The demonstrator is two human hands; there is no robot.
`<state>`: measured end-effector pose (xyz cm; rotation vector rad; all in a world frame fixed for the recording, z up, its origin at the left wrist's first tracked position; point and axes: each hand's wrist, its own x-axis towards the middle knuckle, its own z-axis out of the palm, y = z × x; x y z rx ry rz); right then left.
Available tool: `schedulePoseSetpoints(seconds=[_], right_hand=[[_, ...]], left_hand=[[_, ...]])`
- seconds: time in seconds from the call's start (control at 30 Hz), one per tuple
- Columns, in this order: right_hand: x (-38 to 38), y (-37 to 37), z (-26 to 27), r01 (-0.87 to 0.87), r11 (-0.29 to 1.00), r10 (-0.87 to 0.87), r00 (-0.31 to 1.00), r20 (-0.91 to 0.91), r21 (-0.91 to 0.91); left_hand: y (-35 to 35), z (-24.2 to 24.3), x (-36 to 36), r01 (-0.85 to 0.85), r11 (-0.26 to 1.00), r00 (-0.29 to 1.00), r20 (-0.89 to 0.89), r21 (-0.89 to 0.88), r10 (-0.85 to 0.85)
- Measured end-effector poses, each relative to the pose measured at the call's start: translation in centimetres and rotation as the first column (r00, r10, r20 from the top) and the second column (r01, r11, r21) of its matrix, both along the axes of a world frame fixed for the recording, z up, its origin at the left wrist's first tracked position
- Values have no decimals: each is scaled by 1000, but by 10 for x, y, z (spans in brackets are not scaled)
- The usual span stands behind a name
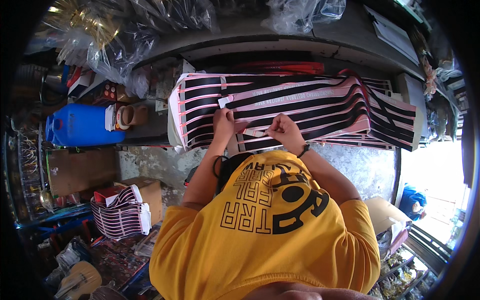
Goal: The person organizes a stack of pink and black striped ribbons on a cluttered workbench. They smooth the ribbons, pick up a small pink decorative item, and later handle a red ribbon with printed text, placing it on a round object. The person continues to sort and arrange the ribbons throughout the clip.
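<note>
Before me lies a layered stack of printed ribbon sheets (300, 112), black strips alternating with pink and white ones that bear writing. At the stack's left part, my left hand (224, 125) has its fingers closed on a ribbon strip, whose white end (224, 102) sticks up past the fingertips. My right hand (285, 130), with a dark band at the wrist, pinches the tip of a narrow white-and-red piece (253, 132) over the near edge. Whether this piece is part of the same strip cannot be told. The sheets at the right are folded over and hang in loose curves.
Red ribbons (281, 68) lie behind the stack. On the left stand a blue plastic jerrycan (86, 124) and a tape roll (125, 115). Clear plastic bags (112, 48) hang at upper left. More striped sheets (122, 215) rest by a cardboard box (150, 191) at lower left.
</note>
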<state>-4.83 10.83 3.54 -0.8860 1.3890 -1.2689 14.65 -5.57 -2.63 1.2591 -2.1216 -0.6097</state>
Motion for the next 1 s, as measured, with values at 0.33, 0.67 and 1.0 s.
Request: schedulePoseSetpoints(seconds=[0.33, 0.67, 1.0], right_hand=[[3, -25, -33, 40, 996, -29, 989, 143, -78], [6, -24, -28, 60, 994, -25, 936, 350, -88], [9, -20, -34, 54, 991, -16, 956, 292, -124]], left_hand=[[1, 19, 22, 233, 922, 935, -330, 309, -126], [17, 43, 34, 290, 915, 955, -25, 281, -295], [14, 28, 30, 315, 934, 943, 53, 169, -327]])
